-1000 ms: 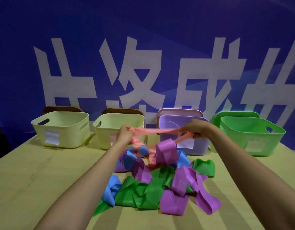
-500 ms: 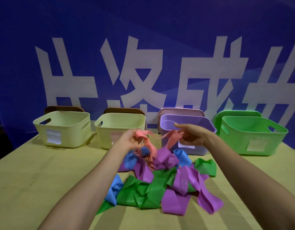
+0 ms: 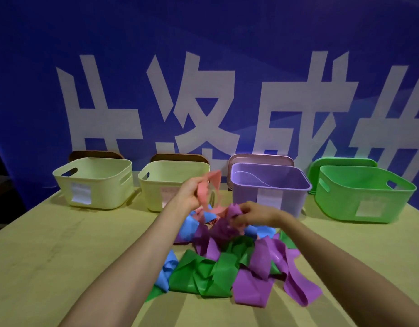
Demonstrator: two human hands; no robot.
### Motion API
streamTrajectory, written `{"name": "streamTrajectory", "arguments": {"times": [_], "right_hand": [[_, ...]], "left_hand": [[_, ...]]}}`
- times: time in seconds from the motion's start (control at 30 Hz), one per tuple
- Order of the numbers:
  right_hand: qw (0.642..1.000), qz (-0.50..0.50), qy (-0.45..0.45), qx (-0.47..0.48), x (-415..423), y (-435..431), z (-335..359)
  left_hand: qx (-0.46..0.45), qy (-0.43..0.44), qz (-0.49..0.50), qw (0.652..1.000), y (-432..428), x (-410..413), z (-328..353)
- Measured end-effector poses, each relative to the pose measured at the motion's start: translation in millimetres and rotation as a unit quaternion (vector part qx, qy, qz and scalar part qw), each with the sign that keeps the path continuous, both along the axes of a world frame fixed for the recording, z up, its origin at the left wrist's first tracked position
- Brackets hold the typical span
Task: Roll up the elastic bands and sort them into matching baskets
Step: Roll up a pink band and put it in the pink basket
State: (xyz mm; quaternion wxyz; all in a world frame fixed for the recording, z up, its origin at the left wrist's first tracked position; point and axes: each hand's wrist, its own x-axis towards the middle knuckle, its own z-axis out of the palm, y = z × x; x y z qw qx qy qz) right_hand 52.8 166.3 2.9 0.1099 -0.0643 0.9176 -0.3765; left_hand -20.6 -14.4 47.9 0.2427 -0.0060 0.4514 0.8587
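Observation:
My left hand [image 3: 190,193] grips a pink elastic band [image 3: 209,190] and holds it up above the pile, in front of the second cream basket [image 3: 156,182]. The pink band loops down to my right hand [image 3: 249,214], which pinches its lower end at the top of the pile. The pile of green, purple and blue bands [image 3: 229,258] lies tangled on the table's middle. Behind it stand a cream basket [image 3: 95,182], the purple basket [image 3: 269,187] and a green basket [image 3: 364,194].
The yellow-green table [image 3: 50,256] runs to a blue banner wall with white characters. Lids lean behind each basket. White labels sit on the basket fronts. The table drops off at the left, where it is dark.
The pink band was stretched wide between both hands; now the hands have come close together. My left hand lifted the band, and my right hand dropped down onto the pile.

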Motion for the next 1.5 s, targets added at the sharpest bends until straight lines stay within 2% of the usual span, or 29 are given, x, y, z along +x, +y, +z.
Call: {"name": "streamTrajectory", "arguments": {"times": [0.1,0.17,0.2,0.27,0.33,0.4,0.43,0.5,0.57,0.6,0.67,0.73,0.77,0.83,0.87,0.93,0.97,1.0,1.03,1.07,1.1,1.17,1.2,1.27,1.3,1.33,1.4,1.43,1.5], "right_hand": [[0.983,-0.063,-0.091,-0.148,3,28,19],[0.968,-0.110,-0.089,-0.208,3,43,28],[0.969,-0.123,-0.072,-0.201,3,47,29],[0.987,-0.118,-0.008,-0.111,-1,47,31],[0.993,-0.074,0.058,0.071,-6,38,36],[0.967,-0.022,0.067,0.247,-11,25,43],[0.961,-0.009,0.048,0.273,-11,20,50],[0.978,-0.014,-0.020,0.208,-8,17,63],[0.996,-0.037,-0.057,0.064,-6,22,73],[0.998,-0.056,-0.038,0.003,-4,25,77],[0.988,-0.113,0.062,-0.079,-4,33,85],[0.960,-0.182,0.152,-0.152,-3,37,95],[0.942,-0.208,0.157,-0.210,-2,40,100],[0.911,-0.237,0.129,-0.312,0,46,108],[0.905,-0.248,0.124,-0.323,0,50,109],[0.912,-0.273,0.146,-0.271,-2,55,108],[0.915,-0.289,0.171,-0.225,-4,56,105],[0.912,-0.307,0.200,-0.183,-6,58,102],[0.907,-0.324,0.224,-0.152,-7,59,100],[0.900,-0.336,0.246,-0.128,-8,61,98],[0.897,-0.340,0.264,-0.101,-7,62,96],[0.905,-0.330,0.268,-0.008,-4,66,95],[0.909,-0.321,0.259,0.062,-1,68,94],[0.914,-0.296,0.230,0.156,7,66,93],[0.925,-0.281,0.209,0.146,10,65,90],[0.941,-0.266,0.185,0.097,13,65,87],[0.952,-0.257,0.129,-0.107,21,65,81],[0.934,-0.254,0.092,-0.233,24,64,79],[0.866,-0.227,0.026,-0.445,31,60,77]], "left_hand": [[-0.044,0.040,-0.002,0.998,-22,-8,-2],[-0.074,0.073,-0.018,0.994,-32,-12,-5],[-0.085,0.090,-0.033,0.992,-33,-12,-5],[-0.079,0.112,-0.050,0.989,-27,-8,-4],[-0.069,0.127,-0.052,0.988,-17,-2,-2],[-0.060,0.139,-0.060,0.987,-7,1,1],[-0.064,0.144,-0.064,0.985,-4,1,2],[-0.081,0.151,-0.069,0.983,-1,0,3],[-0.080,0.148,-0.059,0.984,-5,-3,3],[-0.067,0.142,-0.048,0.986,-8,-5,4],[-0.050,0.127,-0.014,0.991,-14,-7,6],[-0.062,0.107,0.043,0.991,-18,-12,5],[-0.092,0.100,0.076,0.988,-21,-14,5],[-0.233,0.147,0.131,0.952,-28,-21,0],[-0.338,0.204,0.147,0.907,-31,-23,-4],[-0.522,0.318,0.159,0.775,-39,-26,-11],[-0.575,0.342,0.158,0.726,-42,-24,-13],[-0.597,0.352,0.160,0.703,-42,-25,-17],[-0.600,0.342,0.160,0.705,-42,-22,-16],[-0.576,0.324,0.158,0.734,-41,-23,-18],[-0.515,0.288,0.154,0.792,-40,-21,-16],[-0.298,0.171,0.133,0.930,-36,-17,-11],[-0.191,0.115,0.118,0.968,-34,-13,-6],[-0.080,0.072,0.103,0.989,-33,-7,2],[-0.045,0.068,0.094,0.992,-33,-6,6],[0.000,0.065,0.082,0.995,-33,-4,11],[0.077,0.059,0.053,0.994,-34,0,18],[0.081,0.062,0.042,0.994,-34,0,20],[0.020,0.069,0.020,0.997,-31,2,19]]}}
